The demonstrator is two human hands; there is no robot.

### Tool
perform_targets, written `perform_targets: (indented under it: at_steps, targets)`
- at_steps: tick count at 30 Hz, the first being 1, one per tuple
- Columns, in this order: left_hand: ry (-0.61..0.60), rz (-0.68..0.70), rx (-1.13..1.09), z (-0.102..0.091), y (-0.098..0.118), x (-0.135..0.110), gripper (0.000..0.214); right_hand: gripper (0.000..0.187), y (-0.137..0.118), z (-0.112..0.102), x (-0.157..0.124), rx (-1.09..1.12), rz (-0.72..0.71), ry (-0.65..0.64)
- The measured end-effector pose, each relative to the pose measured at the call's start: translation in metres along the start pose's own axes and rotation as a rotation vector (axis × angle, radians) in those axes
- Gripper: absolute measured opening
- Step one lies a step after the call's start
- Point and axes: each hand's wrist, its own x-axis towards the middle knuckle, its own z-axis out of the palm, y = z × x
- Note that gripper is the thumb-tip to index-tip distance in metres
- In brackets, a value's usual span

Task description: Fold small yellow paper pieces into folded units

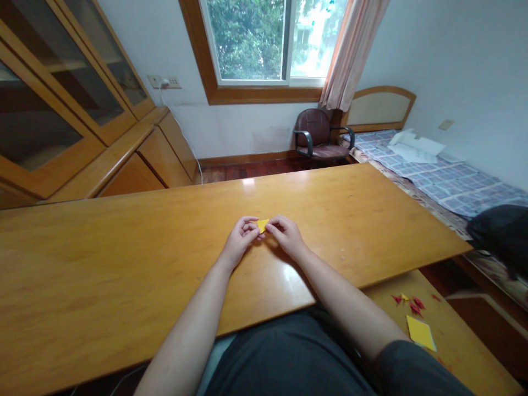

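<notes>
Between my two hands, just above the wooden table (124, 264), is a small folded piece of yellow paper (263, 225). The fingers of my left hand (242, 235) pinch its left side. On the right, the thumb and fingertips of my right hand (286, 233) grip the opposite edge. My fingertips cover parts of the paper, so its full shape is hidden.
To the right, a lower wooden surface (383, 297) bears several small red and yellow folded paper pieces (416, 306) and a stack of yellow paper (421, 333). Beyond the table stand a brown armchair (315, 135), a bed (437, 170) and a wooden cabinet (136, 170).
</notes>
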Motion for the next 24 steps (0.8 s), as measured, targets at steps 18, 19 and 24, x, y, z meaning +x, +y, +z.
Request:
perform_targets:
  at_steps: [18,19,24]
  targets:
    - [0.014,0.040,0.116,0.0034,-0.0032,0.0003,0.040,0.015,-0.0001,0.0011,0.0010,-0.016,-0.015,-0.033]
    - [0.010,0.045,0.116,0.0031,-0.0042,0.0003,0.040,0.015,-0.0006,0.0010,0.0011,-0.022,-0.014,-0.031]
    - [-0.018,0.051,0.113,0.0014,-0.0069,0.0002,0.039,0.014,-0.0027,0.0001,0.0010,-0.014,-0.011,-0.028]
